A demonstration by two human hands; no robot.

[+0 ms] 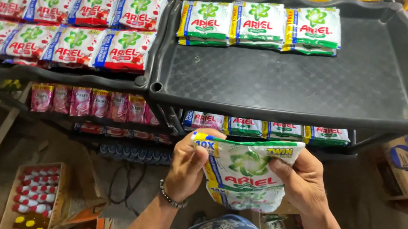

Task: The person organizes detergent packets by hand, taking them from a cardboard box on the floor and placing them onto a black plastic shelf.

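I see stack of green-and-white soap packets (245,173) held at chest height, long axis running left-right. Left hand (188,166) pinches left edge, right hand (303,179) pinches right edge; both grips pressed on stack, equally near. Beyond, straight ahead and above: black tray (304,84), front part bare, row of like packets (259,26) at back. Red packets (66,26) fill left tray.

Even, soft daylight fills the scene, brightest at the far right floor. Glossy packets show mild glare. Space under the shelves is dim. Wide-angle bending curves the edges; focus stays sharp.
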